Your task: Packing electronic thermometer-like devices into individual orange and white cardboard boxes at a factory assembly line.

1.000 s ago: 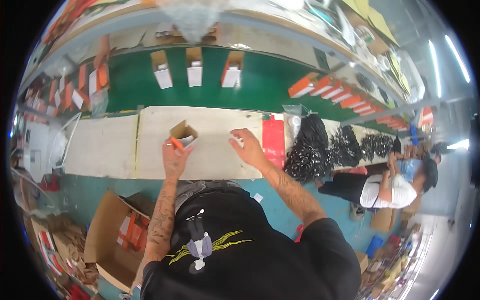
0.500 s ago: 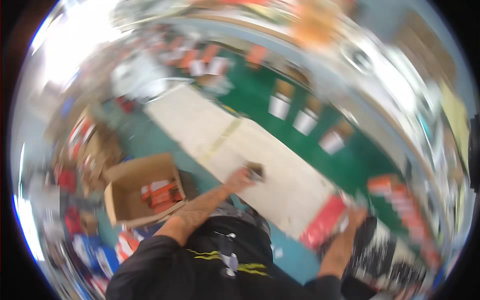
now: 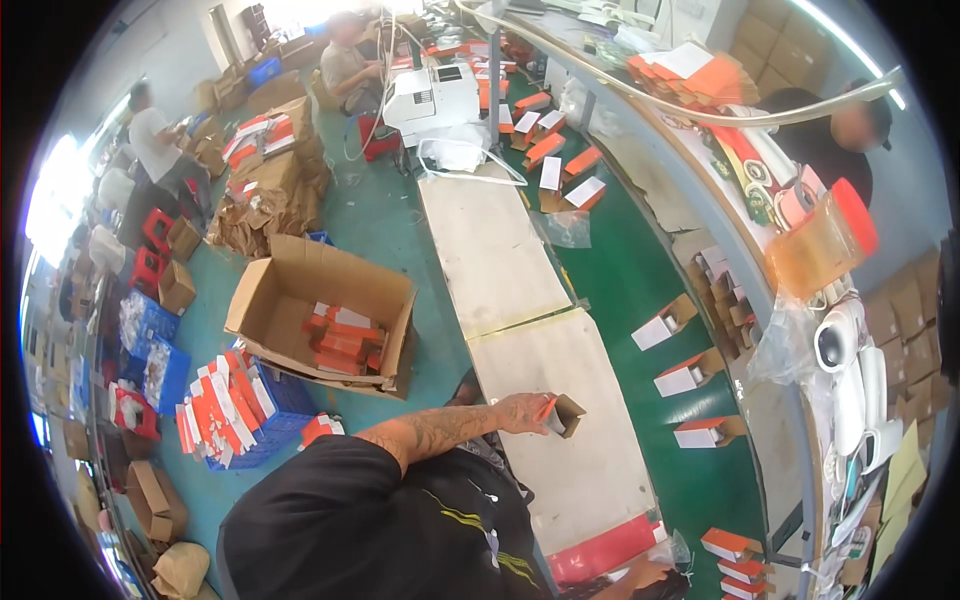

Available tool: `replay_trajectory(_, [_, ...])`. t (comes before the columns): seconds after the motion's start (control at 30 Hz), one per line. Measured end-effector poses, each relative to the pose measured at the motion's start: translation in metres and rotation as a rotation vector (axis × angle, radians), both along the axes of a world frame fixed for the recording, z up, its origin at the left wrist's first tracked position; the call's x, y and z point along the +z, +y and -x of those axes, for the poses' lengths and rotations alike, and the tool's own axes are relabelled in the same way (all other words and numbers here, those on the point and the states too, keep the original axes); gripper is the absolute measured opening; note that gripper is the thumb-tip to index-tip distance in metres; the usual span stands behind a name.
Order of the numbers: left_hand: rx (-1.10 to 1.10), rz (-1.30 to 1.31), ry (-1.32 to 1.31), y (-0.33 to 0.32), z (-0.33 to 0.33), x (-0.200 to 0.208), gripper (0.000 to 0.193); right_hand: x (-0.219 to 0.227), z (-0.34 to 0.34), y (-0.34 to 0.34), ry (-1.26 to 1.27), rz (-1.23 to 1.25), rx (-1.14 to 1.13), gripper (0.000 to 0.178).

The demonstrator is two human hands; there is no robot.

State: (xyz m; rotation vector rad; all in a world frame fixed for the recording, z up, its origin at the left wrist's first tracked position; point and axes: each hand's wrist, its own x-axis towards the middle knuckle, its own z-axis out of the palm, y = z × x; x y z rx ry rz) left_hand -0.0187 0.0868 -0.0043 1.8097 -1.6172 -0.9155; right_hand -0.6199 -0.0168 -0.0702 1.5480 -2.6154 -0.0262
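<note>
My left hand [image 3: 522, 412] is closed around a small carton [image 3: 567, 417], held over the pale work table [image 3: 535, 360]. The carton's brown inside shows at its open end. Orange is visible beside my fingers. At the lower edge of the view, my right hand [image 3: 648, 582] is beside the red strip [image 3: 604, 548] at the near end of the table. Its fingers are mostly hidden, so what it holds, if anything, does not show. A piece of clear plastic [image 3: 681, 548] lies close to it.
Left of the table stand a large open box [image 3: 325, 262] holding orange-and-white cartons and a blue crate [image 3: 285, 405] full of more. Open cartons [image 3: 690, 378] stand on the green belt at right. A bench [image 3: 740, 200] carries a red-lidded jar [image 3: 825, 240]. Several other people work nearby.
The view has turned and become sharper. My left hand keeps hold of the small carton over the table. My right hand now shows only at the lower edge.
</note>
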Motion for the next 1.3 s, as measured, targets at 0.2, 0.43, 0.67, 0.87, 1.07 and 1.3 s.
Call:
replay_trajectory(0.2, [-0.026,0.0,0.111,0.003,-0.001,0.015,0.072,-0.059,-0.033,0.052,-0.233,0.106,0.067,0.103])
replay_trajectory(0.43, [-0.024,0.027,0.114,0.006,0.0,0.02,0.064,0.012,-0.139,0.059,-0.512,-0.013,0.285,0.067])
replay_trajectory(0.67, [0.0,0.139,0.131,0.007,0.019,-0.02,0.077,0.143,-0.195,0.045,-0.957,-0.351,0.386,0.038])
replay_trajectory(0.87, [0.035,0.302,0.695,0.001,0.012,-0.073,0.056,0.292,-0.291,0.009,-0.756,-0.126,1.104,0.043])
replay_trajectory(1.07, [0.109,0.125,0.086,0.003,0.0,0.001,0.065,0.328,-0.348,0.012,-1.04,-0.115,1.079,0.044])
replay_trajectory(1.3, [0.025,0.033,0.138,0.002,0.008,0.009,0.071,0.268,-0.393,0.016,-1.014,0.041,1.551,0.034])
